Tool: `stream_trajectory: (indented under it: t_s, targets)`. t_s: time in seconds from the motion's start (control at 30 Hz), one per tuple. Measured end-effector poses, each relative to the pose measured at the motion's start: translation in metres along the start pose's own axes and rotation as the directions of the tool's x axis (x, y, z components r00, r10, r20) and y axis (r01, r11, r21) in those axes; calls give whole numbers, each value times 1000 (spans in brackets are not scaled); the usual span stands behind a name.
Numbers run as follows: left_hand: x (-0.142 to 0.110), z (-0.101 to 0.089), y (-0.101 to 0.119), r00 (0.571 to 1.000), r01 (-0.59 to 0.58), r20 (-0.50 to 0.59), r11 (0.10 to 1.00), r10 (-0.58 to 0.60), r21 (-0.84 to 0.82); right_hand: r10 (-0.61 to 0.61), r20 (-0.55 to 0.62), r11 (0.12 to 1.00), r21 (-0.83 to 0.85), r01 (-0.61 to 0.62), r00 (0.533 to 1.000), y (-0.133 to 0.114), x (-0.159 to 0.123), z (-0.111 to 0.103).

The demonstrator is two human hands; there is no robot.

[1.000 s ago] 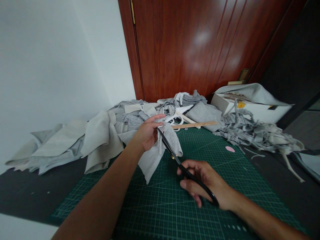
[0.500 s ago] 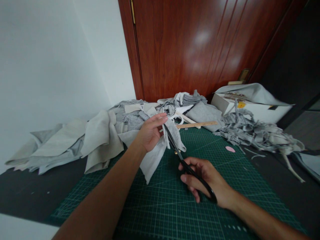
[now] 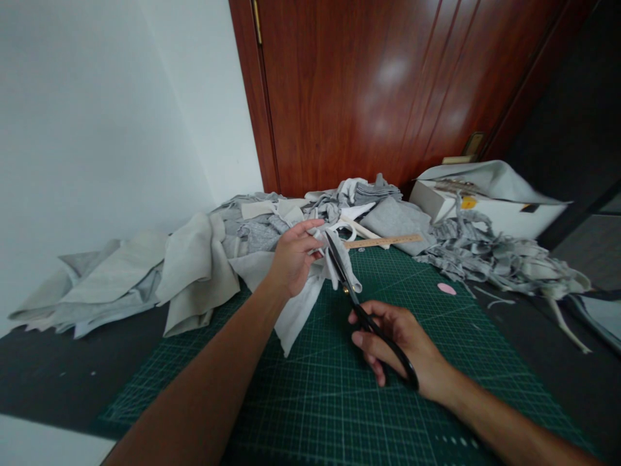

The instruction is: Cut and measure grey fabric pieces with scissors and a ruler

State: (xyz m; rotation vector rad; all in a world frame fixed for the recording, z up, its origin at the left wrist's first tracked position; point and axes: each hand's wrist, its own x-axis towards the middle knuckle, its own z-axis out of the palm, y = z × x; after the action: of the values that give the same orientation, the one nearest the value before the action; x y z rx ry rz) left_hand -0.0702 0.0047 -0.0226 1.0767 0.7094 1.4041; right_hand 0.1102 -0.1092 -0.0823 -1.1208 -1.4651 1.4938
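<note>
got scissors in my right hand mid-frame, blades up against the pale cloth pinched in my left hand. ruler lies right of centre.

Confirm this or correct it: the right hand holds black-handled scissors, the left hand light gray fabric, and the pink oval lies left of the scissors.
Wrong on one count: the head view shows the pink oval right of the black-handled scissors, not left. The right hand does hold the black-handled scissors, and the left hand light gray fabric.
</note>
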Motion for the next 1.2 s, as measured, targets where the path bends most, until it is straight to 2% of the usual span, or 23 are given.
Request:
stream_trajectory:
  t_s: [0.4,0.5,0.73,1.03,1.2]
  targets:
    - [-2,5,-10,987,-143,-67,988,147,54,8,-8,1000,-7,-8,1000,3,2,-1]
    - [-2,5,-13,982,-181,-37,976,187,119,3,-10,1000,-5,-3,1000,3,1,-1]
    - [-3,6,-18,987,-149,-18,963,157,223,18,-27,1000,13,-18,999,0,2,1]
    - [-3,7,-19,988,-151,-1,976,153,156,24,-49,1000,20,-23,999,-3,3,1]
    - [-3,8,-18,982,-182,-5,964,187,196,24,-58,1000,8,-23,998,-3,3,0]
